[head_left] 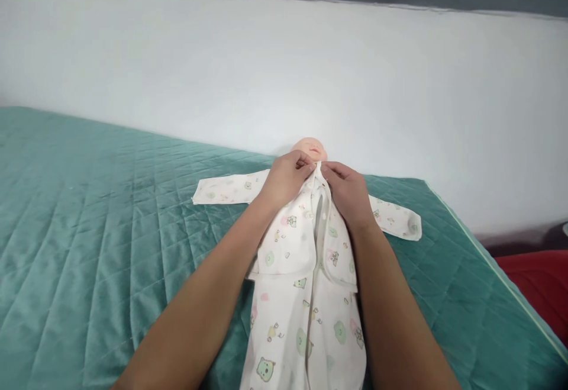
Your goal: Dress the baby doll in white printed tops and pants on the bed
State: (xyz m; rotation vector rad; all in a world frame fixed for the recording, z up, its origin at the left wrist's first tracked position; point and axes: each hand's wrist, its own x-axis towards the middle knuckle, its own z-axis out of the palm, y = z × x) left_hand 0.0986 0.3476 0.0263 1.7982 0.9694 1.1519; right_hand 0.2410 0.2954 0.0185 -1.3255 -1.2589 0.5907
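Note:
A baby doll (312, 147) lies on its back, its head toward the wall. It wears a white printed baby jacket (284, 242) with both sleeves spread out sideways. Below the jacket's hem, matching printed pants (306, 337) cover the legs. At the neckline, just under the chin, my left hand (290, 174) pinches one front edge of the jacket. Opposite it, my right hand (348, 192) pinches the other edge, fingertips almost meeting. Lower down, the jacket front hangs apart in a narrow gap, with small snap buttons showing along it.
A green quilted cover (133, 248) spreads beneath the doll. Behind it rises a white wall (284, 70) with a dark band on top. The bed's right edge (488, 260) slopes down toward a red object (536, 283), whose kind I cannot tell.

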